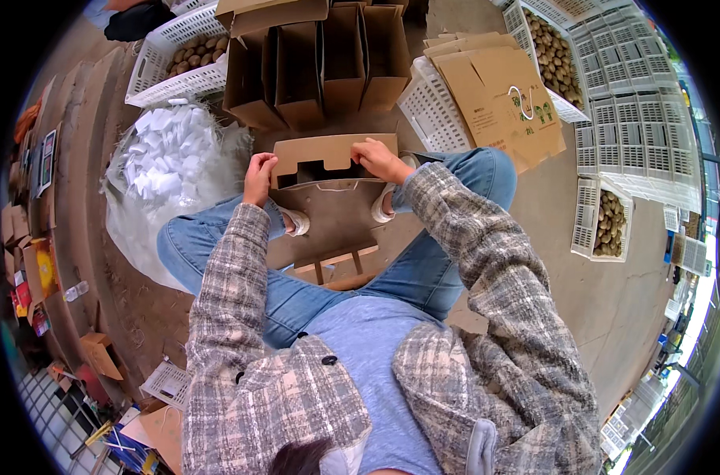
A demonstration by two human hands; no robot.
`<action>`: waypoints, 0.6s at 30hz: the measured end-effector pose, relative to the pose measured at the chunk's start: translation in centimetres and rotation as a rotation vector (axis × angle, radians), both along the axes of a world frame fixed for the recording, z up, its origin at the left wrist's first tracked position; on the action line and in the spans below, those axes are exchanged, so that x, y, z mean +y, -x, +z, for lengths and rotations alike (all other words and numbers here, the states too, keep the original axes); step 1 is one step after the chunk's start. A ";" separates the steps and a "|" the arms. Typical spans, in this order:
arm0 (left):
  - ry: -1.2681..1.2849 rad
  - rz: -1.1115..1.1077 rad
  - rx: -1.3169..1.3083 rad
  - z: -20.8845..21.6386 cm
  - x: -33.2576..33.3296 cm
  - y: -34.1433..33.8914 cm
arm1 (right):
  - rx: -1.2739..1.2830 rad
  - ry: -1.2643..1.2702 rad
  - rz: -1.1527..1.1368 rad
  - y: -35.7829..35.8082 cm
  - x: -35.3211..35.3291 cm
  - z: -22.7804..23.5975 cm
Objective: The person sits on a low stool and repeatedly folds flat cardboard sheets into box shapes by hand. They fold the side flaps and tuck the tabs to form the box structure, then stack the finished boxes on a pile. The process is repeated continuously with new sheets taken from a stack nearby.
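Cardboard's the deal here: a brown carton (326, 162) sits on the ground between the person's knees, flap folded up. Left hand (258, 179) pinches the flap's left edge, right hand (381, 161) is clamped over its right corner. Looks light and fairly stiff, but I'd guess it creases easily, so holding near the fold lines makes sense. More folded cartons (316, 55) stand further off, with a bag of white foam nets (166, 150) on the left. Can't see inside the carton, and the fingertips are tucked behind the flap.
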State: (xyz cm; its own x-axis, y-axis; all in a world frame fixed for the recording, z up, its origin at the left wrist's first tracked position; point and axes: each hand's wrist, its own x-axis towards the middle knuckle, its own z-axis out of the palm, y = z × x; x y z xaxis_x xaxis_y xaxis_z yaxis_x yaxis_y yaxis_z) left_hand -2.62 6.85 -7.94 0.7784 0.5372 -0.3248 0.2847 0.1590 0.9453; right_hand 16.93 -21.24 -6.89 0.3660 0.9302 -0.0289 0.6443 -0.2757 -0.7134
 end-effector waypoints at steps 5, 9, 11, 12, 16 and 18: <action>0.049 -0.357 -0.003 2.3 -0.7 -0.8 | 0.001 0.147 0.051 -0.1 -0.8 1.1; -0.310 -0.552 0.215 3.2 -1.3 -2.2 | -0.104 0.072 0.130 -0.3 -1.0 1.8; -0.605 -0.543 0.317 3.8 -2.2 -3.1 | -0.246 -0.026 0.081 -0.5 -1.2 2.0; -0.738 -0.486 0.333 4.0 -2.6 -3.4 | -0.269 0.043 -0.068 -0.4 -1.6 2.1; -1.056 -0.310 0.753 6.3 -4.8 -3.9 | -0.154 0.328 -0.594 0.4 -1.8 4.2; -0.617 -0.308 0.653 4.0 -3.5 -4.0 | 0.200 0.491 -0.751 -0.4 -2.3 3.6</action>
State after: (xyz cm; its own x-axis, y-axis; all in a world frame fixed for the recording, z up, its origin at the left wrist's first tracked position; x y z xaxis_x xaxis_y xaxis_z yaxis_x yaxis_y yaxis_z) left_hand 1.40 3.34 -3.90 0.6796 0.5607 -0.4731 0.7327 -0.4860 0.4765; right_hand 17.30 -23.51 -3.25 0.8146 0.3165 -0.4860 0.0505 -0.8735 -0.4842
